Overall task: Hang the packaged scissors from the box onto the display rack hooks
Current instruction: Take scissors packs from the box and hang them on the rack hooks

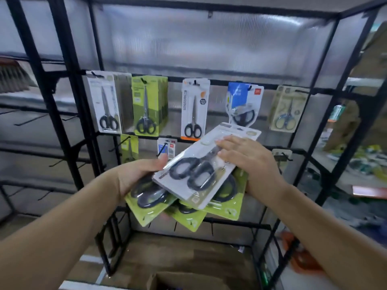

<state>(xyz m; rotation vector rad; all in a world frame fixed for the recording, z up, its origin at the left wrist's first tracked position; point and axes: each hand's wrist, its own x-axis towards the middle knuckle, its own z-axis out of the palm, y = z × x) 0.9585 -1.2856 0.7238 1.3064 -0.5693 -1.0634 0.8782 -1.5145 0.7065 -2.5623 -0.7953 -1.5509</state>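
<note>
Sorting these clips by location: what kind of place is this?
Probably a shop or stockroom being stocked: a black display rack with hooks, packaged scissors hanging in rows, and a cardboard box on the floor below.

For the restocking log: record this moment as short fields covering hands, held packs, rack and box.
left hand: grips a fanned stack of packs from below
right hand: fingers lie across the white pack, thumb hidden beneath
top pack: white pack, black-handled scissors, tilted
packs underneath: green packs, several, exact count unclear
rack top row: display rack, five hooks carrying scissors packs
rack second row: a few hanging packs, partly hidden
box: cardboard box on the floor below, contents not visible
</note>
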